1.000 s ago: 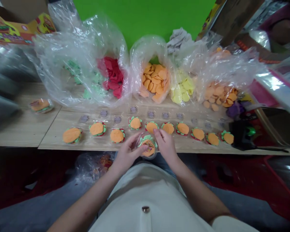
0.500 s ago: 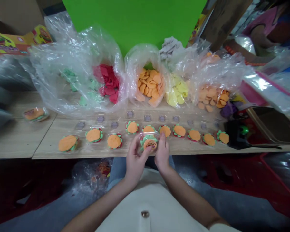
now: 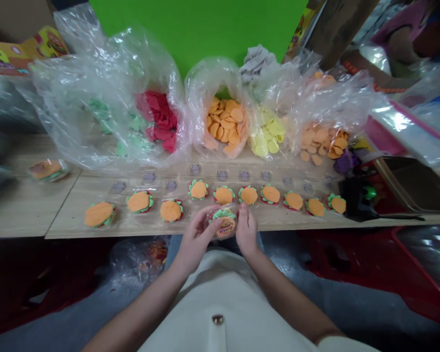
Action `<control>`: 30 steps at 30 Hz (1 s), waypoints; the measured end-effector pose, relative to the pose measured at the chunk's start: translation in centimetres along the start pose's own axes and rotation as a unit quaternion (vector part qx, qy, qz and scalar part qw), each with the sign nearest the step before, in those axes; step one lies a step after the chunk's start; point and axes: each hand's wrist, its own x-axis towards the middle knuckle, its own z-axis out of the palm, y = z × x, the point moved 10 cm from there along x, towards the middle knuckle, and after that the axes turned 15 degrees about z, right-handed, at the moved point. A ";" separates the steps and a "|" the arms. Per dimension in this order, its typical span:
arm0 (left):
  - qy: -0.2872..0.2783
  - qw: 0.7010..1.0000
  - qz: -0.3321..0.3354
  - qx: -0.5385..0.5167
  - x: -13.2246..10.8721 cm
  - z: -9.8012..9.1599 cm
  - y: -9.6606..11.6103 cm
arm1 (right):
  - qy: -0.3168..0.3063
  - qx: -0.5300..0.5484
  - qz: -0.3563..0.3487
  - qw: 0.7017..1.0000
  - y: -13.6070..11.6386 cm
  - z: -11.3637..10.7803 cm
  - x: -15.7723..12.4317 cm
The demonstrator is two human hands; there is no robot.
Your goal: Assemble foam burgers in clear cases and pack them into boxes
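My left hand point(image 3: 194, 239) is closed round the left side of a toy burger in clear plastic packaging point(image 3: 225, 228), thumb on top. A printed label covers its orange bun, and green frills show along the far edge. At the pack's right edge is my right hand point(image 3: 247, 231), fingers together and closed against the plastic; its fingertips are partly hidden. Just beyond my hands, at the table's front edge, runs a row of orange toy burgers point(image 3: 224, 195) with green and red layers, in open clear packs.
Behind the row stand plastic bags of red pieces point(image 3: 161, 120), orange discs point(image 3: 225, 122), yellow pieces point(image 3: 267, 134) and green pieces point(image 3: 132, 137). A packed burger point(image 3: 47, 169) lies at far left. A black object with a green light point(image 3: 368, 193) sits at right, beside a dark tray point(image 3: 418, 186).
The packed burger has come slightly nearer my body, and its label shows more fully. My left thumb has shifted left across it. The right hand stays at its right edge.
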 end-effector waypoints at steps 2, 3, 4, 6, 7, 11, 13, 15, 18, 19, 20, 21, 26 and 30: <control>-0.020 0.999 -0.017 0.030 -0.3 -0.3 -0.3 | -0.035 -0.054 -0.031 0.997 -1.3 0.4 0.0; -0.035 0.998 -0.027 0.042 -0.3 -0.3 -0.4 | -0.063 -0.074 -0.042 0.994 -1.9 0.8 0.1; -0.049 0.997 -0.036 0.048 -0.3 -0.2 -0.4 | -0.093 -0.088 -0.051 0.990 -2.5 1.3 0.3; -0.069 0.996 -0.055 0.028 -0.5 0.1 -0.4 | -0.138 -0.093 -0.058 0.984 -3.2 2.0 0.7; -0.071 0.995 -0.068 -0.007 -0.7 0.4 -0.5 | -0.146 -0.084 -0.056 0.984 -3.3 2.0 0.9; 0.029 0.981 -0.099 -0.162 -2.3 -0.1 -2.0 | -0.065 -0.015 0.004 0.998 -0.8 0.1 1.4; 0.104 0.977 -0.100 -0.155 -3.4 -1.8 -3.3 | -0.022 -0.012 0.035 0.999 1.2 -0.9 0.7; 0.123 0.980 -0.109 -0.110 -4.2 -3.1 -4.3 | -0.021 -0.070 0.035 0.997 2.4 -1.0 -0.3; 0.061 0.989 -0.131 -0.039 -4.5 -4.0 -4.8 | -0.092 -0.190 -0.019 0.977 2.3 0.6 -1.9; 0.030 0.989 -0.140 -0.021 -4.5 -4.1 -4.9 | -0.127 -0.216 -0.036 0.967 2.2 1.4 -2.4; 0.001 0.989 -0.151 -0.007 -4.6 -4.0 -4.9 | -0.163 -0.231 -0.048 0.958 2.2 2.2 -2.8; -0.026 0.987 -0.159 0.004 -4.6 -4.0 -5.0 | -0.196 -0.240 -0.056 0.949 2.2 2.9 -3.2; -0.083 0.983 -0.144 0.074 -4.9 -3.9 -5.1 | -0.246 -0.261 -0.090 0.929 3.0 4.2 -4.8; -0.112 0.982 -0.124 0.084 -5.7 -2.9 -5.1 | -0.224 -0.260 -0.102 0.934 3.3 3.1 -5.7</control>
